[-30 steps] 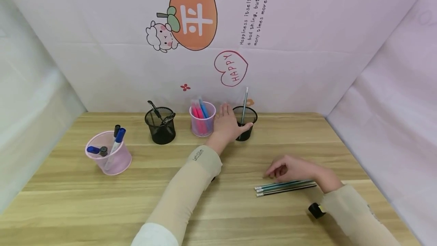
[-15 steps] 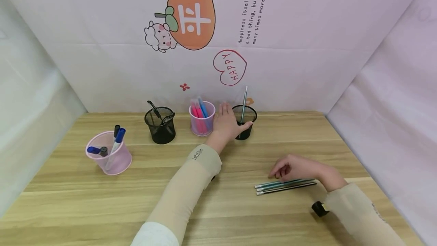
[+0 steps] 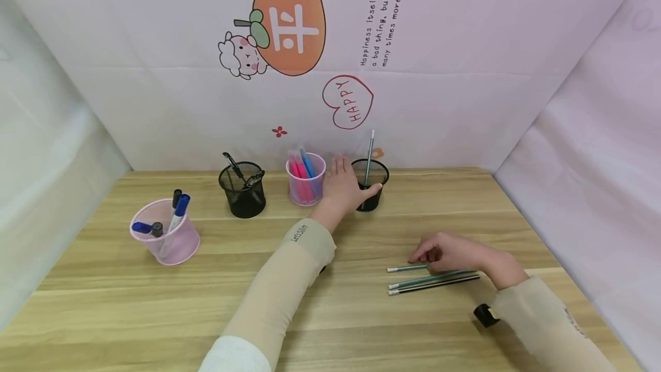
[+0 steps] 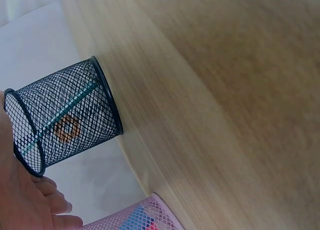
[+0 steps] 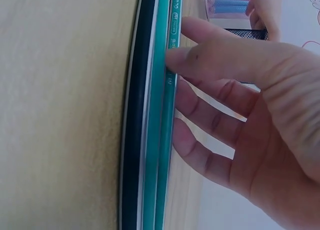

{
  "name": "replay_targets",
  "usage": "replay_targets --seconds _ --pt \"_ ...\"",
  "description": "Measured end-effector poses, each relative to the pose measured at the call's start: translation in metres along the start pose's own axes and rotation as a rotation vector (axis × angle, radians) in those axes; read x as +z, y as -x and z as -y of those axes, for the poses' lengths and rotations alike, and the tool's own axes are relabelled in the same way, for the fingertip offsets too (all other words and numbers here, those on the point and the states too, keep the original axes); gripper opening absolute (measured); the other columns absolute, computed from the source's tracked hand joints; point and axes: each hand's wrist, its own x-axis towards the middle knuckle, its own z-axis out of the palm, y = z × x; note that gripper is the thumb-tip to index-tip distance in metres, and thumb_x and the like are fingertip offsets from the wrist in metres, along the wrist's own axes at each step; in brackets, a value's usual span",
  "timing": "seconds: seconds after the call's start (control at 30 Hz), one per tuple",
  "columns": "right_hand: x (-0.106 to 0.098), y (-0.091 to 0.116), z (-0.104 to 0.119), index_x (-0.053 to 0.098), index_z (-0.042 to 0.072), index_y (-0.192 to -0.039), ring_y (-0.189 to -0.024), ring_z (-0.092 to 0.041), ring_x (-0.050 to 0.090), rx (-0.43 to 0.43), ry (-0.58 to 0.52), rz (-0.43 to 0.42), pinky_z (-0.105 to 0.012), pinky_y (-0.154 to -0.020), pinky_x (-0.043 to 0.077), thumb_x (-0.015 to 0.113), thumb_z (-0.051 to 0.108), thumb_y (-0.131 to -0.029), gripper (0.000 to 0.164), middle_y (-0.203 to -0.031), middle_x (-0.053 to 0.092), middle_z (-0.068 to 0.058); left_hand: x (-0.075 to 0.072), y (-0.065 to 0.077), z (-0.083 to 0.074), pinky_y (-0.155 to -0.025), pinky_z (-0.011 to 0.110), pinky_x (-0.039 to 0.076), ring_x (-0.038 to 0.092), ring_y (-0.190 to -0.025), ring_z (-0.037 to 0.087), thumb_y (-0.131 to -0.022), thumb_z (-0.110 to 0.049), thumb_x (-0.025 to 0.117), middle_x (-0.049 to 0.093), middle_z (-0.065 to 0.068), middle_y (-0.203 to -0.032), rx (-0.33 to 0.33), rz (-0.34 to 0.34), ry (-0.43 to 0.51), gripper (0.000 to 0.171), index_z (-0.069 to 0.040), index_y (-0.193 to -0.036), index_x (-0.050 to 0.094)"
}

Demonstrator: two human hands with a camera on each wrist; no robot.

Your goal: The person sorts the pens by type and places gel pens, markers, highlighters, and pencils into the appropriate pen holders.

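My left hand [image 3: 341, 188] reaches to the back, fingers straight beside a black mesh cup [image 3: 373, 198] and thumb stretched across its front. One green pencil [image 3: 369, 157] stands in that cup, eraser end up. In the left wrist view the fingers [image 4: 47, 195] lie right at the cup's rim. At the right, my right hand [image 3: 450, 251] pinches another green pencil [image 3: 408, 268] between thumb and fingers; its white eraser end points left. Just in front of it a green pencil [image 3: 415, 282] and a black pencil [image 3: 449, 284] lie side by side on the table.
Left of my left hand stands a pink mesh cup [image 3: 298, 195] with pink and blue pens. Further left are a black mesh cup [image 3: 247, 204] with black pens and a larger pink cup [image 3: 183, 245] with blue- and black-capped markers. A printed cloth [image 3: 439, 113] backs the wooden table [image 3: 155, 314].
My right hand has shifted slightly right, and one green pencil has come apart from the bunch, moving away from the others. The left hand has kept its place at the black cup.
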Motion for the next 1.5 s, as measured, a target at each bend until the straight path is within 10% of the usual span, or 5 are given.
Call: replay_targets --seconds 1.0,1.5 --pt "-0.013 0.003 -0.001 0.078 0.002 -0.115 -0.079 -0.005 0.056 -0.003 0.023 -0.056 -0.026 -0.067 0.054 0.064 -0.019 -0.081 0.042 -0.096 0.067 -0.001 0.0 -0.001 -0.002 -0.124 0.044 0.019 0.014 -0.156 0.032 -0.092 -0.082 0.042 0.015 0.021 -0.168 0.004 -0.013 -0.005 0.113 0.004 -0.161 0.017" --pt "-0.043 0.002 0.02 0.076 0.001 -0.119 -0.085 -0.013 0.063 -0.097 0.047 -0.308 -0.03 -0.073 0.058 0.069 -0.015 -0.087 0.037 -0.099 0.069 -0.002 -0.002 0.002 -0.002 -0.124 0.044 0.019 0.014 -0.156 0.032 -0.092 -0.082 0.041 0.015 0.021 -0.169 0.0 -0.005 -0.028 0.113 0.004 -0.161 0.017"
